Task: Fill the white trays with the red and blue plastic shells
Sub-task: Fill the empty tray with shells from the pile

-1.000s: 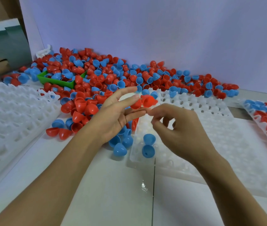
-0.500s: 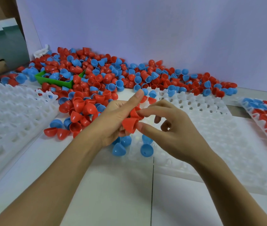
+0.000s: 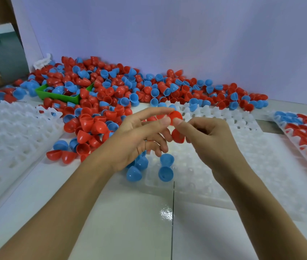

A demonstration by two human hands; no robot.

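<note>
You've got two red shells up in the air over the middle white tray (image 3: 223,128): the upper red shell (image 3: 176,115) and the lower red shell (image 3: 178,136). Two blue shells (image 3: 165,167) sit in that tray's near-left corner. The big red-and-blue pile (image 3: 130,91) lies behind it.

The light is bright, soft and even, with only weak shadows under the hands (image 3: 171,139). One small glare spot shines on the desk (image 3: 165,214) near its front edge. Wide-angle distortion bends the picture borders, and fine detail looks slightly soft.
</note>
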